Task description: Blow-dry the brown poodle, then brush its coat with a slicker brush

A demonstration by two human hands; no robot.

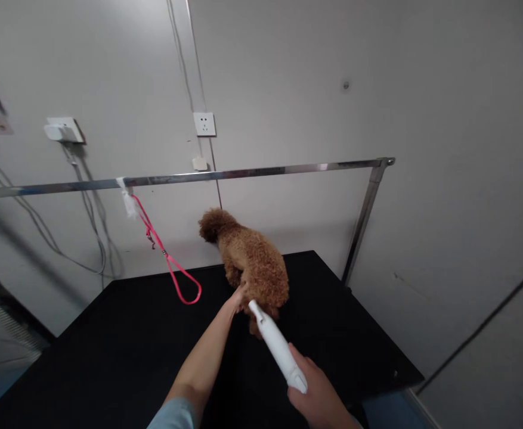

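Note:
A curly brown dog (256,256) stands on the black table top (154,345), its head toward the wall and its rear toward me. My left hand (241,298) reaches against the dog's hind leg and flank; fur hides its fingers, so their grip cannot be made out. My right hand (312,384) is closed around the lower end of a slim white hair clipper (277,342). The clipper's narrow tip points up and left, close to the dog's hindquarters; whether it touches the fur is unclear.
Behind the table runs a metal rail (234,174) with a slanted post (363,220) at the right. A pink loop leash (172,262) hangs from it over the table's left part. Wall sockets (204,124) and a plugged-in white adapter (62,131) with dangling cables are on the wall.

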